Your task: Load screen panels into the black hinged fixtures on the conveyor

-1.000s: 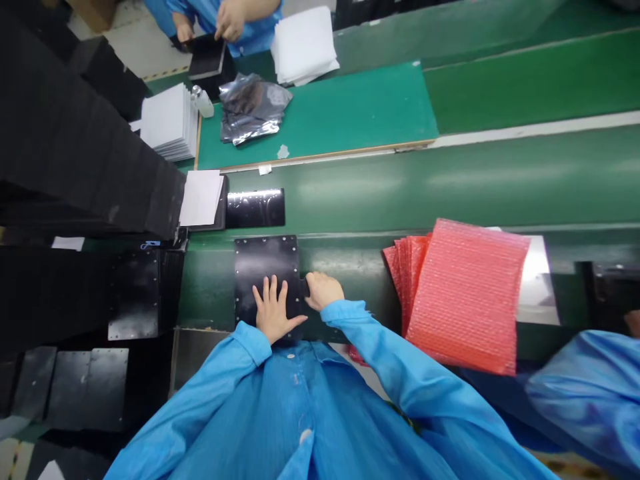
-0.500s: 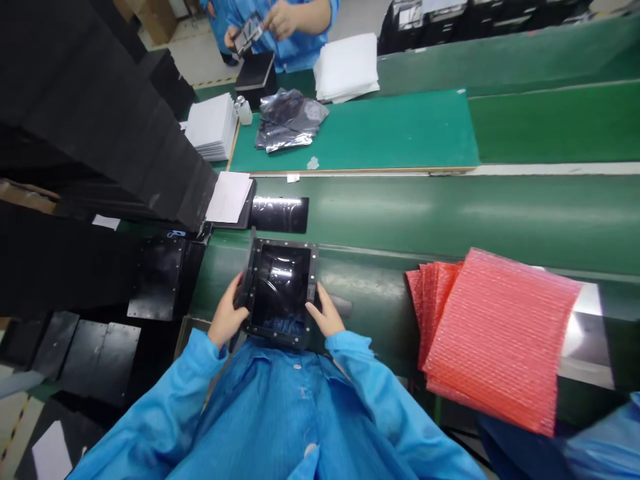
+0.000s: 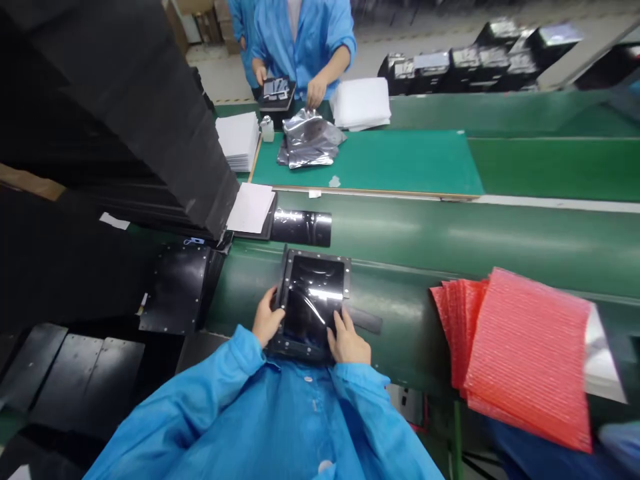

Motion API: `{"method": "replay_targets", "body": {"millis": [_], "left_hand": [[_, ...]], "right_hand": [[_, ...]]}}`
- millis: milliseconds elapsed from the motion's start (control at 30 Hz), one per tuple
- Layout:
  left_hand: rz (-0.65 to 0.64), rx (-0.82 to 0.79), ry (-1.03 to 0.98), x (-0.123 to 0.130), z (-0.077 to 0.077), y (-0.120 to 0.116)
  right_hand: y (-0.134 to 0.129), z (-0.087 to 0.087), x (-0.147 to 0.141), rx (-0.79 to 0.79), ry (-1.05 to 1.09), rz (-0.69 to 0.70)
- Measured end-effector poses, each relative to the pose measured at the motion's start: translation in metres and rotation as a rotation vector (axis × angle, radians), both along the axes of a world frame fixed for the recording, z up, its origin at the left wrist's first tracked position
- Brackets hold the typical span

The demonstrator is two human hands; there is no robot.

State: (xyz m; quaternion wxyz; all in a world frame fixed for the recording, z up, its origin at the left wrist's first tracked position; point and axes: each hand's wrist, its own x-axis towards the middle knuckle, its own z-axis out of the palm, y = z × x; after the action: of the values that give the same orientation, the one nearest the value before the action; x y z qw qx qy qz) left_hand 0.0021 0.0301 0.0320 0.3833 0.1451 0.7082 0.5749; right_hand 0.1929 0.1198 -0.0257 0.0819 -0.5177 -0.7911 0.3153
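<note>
A black riveted box [image 3: 306,351] with a glossy black panel [image 3: 314,300] inside its rim rests close against my blue coat. My left hand [image 3: 269,318] is closed around the left side of this box, thumb on the rim and the other fingers partly hidden. At its lower right edge, my right hand [image 3: 349,339] grips with the thumb side over the panel's edge and fingers along the rim. Beside my right hand a dark flat strip [image 3: 365,320] lies on the green bench. Just beyond the box is another glossy black panel [image 3: 303,227].
Red bubble-wrap bags [image 3: 530,360] are piled at right. Tall black stacks [image 3: 165,120] stand at left, above riveted black plates [image 3: 175,287]. White paper [image 3: 251,207] lies on a dark pad. Across the bench, a co-worker's hand [image 3: 316,91] touches silvery bags [image 3: 313,137].
My view has shifted, so the scene sits lower and further right. My right hand has moved from the box's side onto its lower right edge. The co-worker now reaches to the silvery bags.
</note>
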Motion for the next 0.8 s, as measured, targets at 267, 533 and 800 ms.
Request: {"method": "replay_targets", "body": {"millis": [267,533,800], "left_hand": [[-0.196,0.053,-0.010,-0.048,-0.016,-0.022],[-0.225,0.038,-0.270,-0.046,0.011,-0.043],[0.318,0.067,-0.115,-0.026,0.063,-0.080]], "right_hand": [[0.048,0.048,-0.038,-0.405,0.465,-0.178],[0.053,0.080,-0.057,-0.647,0.575,0.142],[0.203,0.019,-0.051,-0.312,0.504,0.114]]}}
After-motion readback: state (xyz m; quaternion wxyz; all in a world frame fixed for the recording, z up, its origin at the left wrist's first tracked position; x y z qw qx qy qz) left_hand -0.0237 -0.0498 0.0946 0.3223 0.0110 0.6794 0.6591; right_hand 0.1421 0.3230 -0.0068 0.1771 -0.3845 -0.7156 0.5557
